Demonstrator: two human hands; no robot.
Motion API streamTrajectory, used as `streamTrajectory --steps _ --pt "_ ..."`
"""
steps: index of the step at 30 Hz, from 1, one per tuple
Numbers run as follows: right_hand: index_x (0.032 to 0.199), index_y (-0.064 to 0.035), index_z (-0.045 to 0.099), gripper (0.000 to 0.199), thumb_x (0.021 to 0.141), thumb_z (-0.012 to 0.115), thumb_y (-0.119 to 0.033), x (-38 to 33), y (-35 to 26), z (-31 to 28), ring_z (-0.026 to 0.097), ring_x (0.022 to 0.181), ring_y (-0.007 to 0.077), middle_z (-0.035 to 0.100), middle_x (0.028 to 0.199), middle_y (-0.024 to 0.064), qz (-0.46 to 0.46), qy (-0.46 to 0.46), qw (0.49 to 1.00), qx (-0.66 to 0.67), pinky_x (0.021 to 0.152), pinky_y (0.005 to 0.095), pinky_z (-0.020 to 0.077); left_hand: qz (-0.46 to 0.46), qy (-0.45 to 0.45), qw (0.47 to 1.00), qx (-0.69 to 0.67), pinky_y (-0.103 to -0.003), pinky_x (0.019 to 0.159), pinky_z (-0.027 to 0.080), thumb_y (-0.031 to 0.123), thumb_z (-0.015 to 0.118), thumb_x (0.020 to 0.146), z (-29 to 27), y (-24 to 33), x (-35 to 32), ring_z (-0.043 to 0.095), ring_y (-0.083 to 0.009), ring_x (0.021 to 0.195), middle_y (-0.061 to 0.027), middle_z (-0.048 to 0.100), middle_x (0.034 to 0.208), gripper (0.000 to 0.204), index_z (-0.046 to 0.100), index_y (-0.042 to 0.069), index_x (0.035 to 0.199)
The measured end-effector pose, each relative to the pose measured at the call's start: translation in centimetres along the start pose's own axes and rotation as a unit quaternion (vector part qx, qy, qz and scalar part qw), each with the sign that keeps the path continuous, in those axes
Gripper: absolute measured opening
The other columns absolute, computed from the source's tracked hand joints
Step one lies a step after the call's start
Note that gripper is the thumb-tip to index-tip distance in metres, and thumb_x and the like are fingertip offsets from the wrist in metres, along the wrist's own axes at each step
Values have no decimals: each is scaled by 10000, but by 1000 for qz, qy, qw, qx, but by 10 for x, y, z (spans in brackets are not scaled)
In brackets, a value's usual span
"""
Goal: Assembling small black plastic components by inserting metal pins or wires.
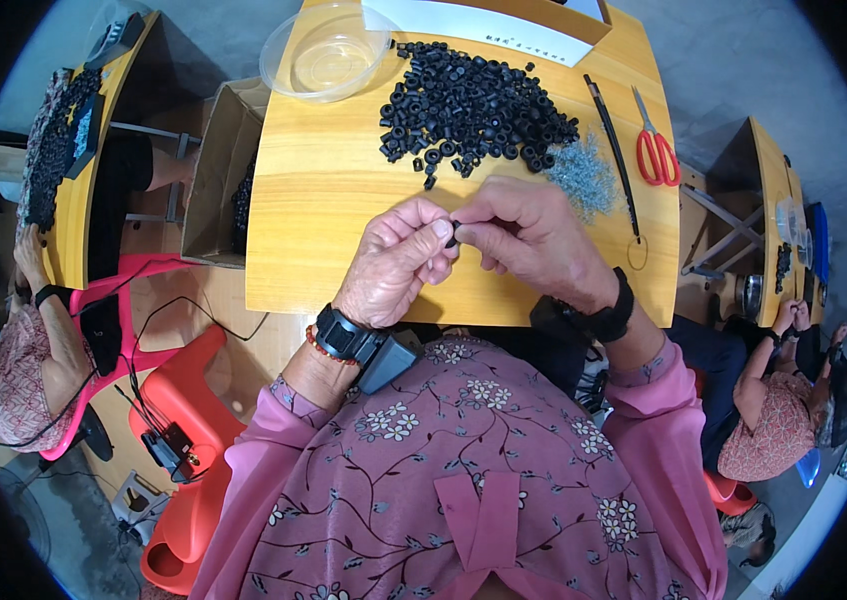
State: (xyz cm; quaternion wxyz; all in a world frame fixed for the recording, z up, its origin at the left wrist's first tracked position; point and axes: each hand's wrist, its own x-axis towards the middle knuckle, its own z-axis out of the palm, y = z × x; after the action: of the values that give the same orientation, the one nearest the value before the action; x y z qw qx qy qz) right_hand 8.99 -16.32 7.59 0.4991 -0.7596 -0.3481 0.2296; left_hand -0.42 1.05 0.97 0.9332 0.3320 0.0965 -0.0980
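Note:
My left hand [395,258] and my right hand [533,238] meet over the near half of a wooden table [323,210]. Together they pinch one small black rubber ring [451,236] between the fingertips. Farther back lies a heap of the same black rings [473,105]. A small pile of thin silvery metal bits [583,178] sits to the right of that heap, just beyond my right hand. Each wrist carries a black strapped device.
A clear plastic bowl [323,55] stands at the back left, a white box [483,25] behind it. A thin black tool [611,150] and red scissors [657,148] lie at the right. An open cardboard box [218,170] sits left of the table. Other people work at tables on both sides.

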Motion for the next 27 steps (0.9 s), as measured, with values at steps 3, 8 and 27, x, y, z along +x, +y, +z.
streamTrajectory --steps 3,8,27 --pt "1026 -17 700 155 876 694 -56 -1 -2 6 637 702 149 626 754 76 3 30 999 37 642 284 506 -7 7 999 -34 -215 627 472 167 624 996 4 -2 0 575 -94 707 -44 638 832 140 619 28 1017" --pt "1130 -20 680 258 877 706 -65 -8 6 11 647 708 147 628 828 79 -40 61 996 43 662 271 525 4 -34 996 -83 -239 636 467 188 580 1014 1 -5 1 577 -106 715 -40 634 857 156 612 35 1006" --pt "980 -28 607 224 812 729 -113 -6 -3 14 610 696 326 532 846 115 -143 54 973 -174 589 417 503 22 12 993 -117 -266 695 510 158 563 1024 7 -13 -1 605 -125 741 -57 675 957 166 645 16 1045"
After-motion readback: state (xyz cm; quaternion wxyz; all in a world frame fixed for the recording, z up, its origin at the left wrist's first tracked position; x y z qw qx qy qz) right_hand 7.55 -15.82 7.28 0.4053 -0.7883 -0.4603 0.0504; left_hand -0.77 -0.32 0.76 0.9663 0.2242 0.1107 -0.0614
